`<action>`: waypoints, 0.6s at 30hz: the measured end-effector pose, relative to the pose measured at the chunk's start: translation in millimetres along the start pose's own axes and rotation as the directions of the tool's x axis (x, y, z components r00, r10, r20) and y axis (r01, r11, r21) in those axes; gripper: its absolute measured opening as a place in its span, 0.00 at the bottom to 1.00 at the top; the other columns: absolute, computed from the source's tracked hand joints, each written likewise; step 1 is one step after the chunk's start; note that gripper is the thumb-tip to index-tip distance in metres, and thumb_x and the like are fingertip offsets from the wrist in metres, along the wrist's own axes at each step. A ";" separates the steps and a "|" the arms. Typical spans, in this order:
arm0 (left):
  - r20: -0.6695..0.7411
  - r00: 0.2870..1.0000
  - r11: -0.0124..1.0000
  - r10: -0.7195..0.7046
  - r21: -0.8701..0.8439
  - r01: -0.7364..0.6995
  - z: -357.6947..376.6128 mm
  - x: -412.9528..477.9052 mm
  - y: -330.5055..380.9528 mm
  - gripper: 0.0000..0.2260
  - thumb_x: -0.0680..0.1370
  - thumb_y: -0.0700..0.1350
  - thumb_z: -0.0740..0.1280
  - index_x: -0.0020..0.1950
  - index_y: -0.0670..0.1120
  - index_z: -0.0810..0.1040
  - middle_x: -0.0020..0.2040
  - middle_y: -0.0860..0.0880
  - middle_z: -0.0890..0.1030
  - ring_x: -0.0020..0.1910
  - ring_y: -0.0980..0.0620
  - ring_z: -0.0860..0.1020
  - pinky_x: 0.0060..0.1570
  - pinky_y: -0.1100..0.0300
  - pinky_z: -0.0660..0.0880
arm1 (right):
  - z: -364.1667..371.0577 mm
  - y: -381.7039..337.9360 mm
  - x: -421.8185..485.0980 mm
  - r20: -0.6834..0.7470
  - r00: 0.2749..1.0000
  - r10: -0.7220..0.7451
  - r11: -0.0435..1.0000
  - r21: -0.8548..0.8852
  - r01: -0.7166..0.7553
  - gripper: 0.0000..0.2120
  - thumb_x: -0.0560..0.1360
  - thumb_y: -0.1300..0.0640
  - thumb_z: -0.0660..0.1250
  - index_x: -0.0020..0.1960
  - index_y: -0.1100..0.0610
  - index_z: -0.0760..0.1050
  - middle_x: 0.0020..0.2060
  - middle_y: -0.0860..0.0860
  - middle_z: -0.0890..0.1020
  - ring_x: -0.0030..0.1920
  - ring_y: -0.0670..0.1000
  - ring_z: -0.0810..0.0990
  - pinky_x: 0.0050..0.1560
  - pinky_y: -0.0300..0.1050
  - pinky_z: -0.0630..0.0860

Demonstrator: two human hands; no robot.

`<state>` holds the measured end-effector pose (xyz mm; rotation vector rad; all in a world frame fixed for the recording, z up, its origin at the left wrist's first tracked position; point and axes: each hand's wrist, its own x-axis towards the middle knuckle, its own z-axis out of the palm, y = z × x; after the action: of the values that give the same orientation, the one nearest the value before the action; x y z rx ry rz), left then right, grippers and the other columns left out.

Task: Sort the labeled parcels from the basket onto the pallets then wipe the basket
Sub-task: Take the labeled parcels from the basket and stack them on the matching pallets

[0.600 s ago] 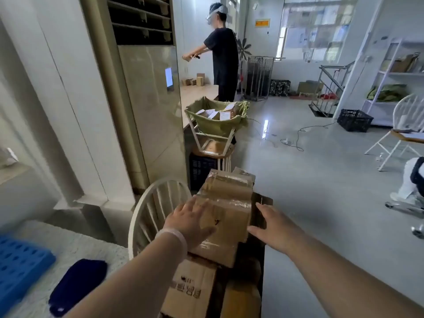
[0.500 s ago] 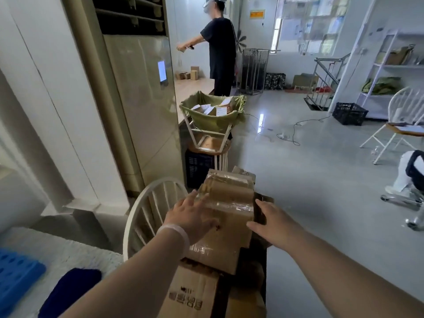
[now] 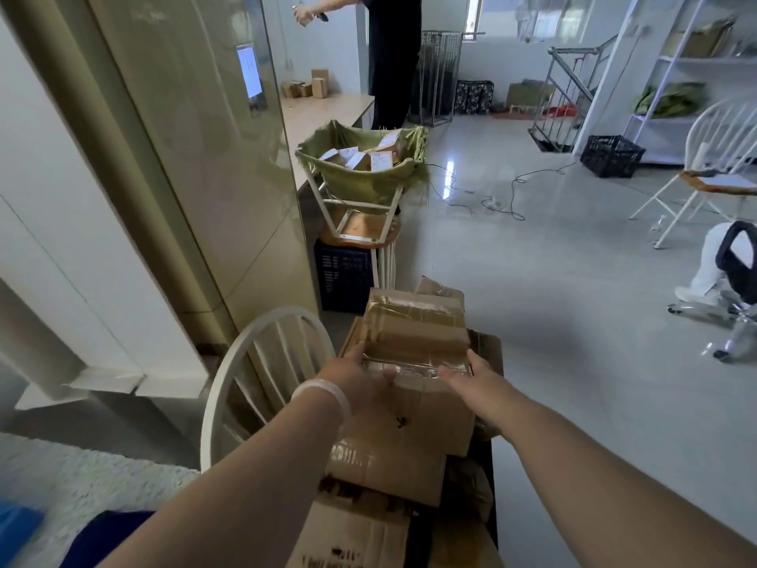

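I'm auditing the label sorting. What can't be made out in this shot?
Head view:
- Parcel labels in the basket: too small to read.
- Blue pallet: blurred, cut by the left edge.
- Left hand and right hand on the taped box: grip or press unclear, palms turned away.
- Carton stack: base cut by the bottom edge.
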<state>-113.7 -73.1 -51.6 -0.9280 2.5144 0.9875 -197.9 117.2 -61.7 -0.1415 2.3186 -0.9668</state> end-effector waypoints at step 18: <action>-0.148 0.986 0.968 -0.077 -0.249 0.038 17.8 -97.1 3.1 0.49 0.71 0.55 0.75 0.80 0.56 0.42 0.77 0.44 0.56 0.74 0.41 0.61 0.71 0.44 0.65 | -17.4 15.4 -69.7 0.057 0.997 -0.060 0.998 0.032 0.058 0.55 0.67 0.43 0.77 0.80 0.47 0.43 0.73 0.53 0.67 0.70 0.58 0.69 0.68 0.59 0.70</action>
<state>-42.2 -14.1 -17.5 -1.1865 2.5118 1.2756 -149.8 161.3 -27.7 -0.2238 2.2574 -1.0129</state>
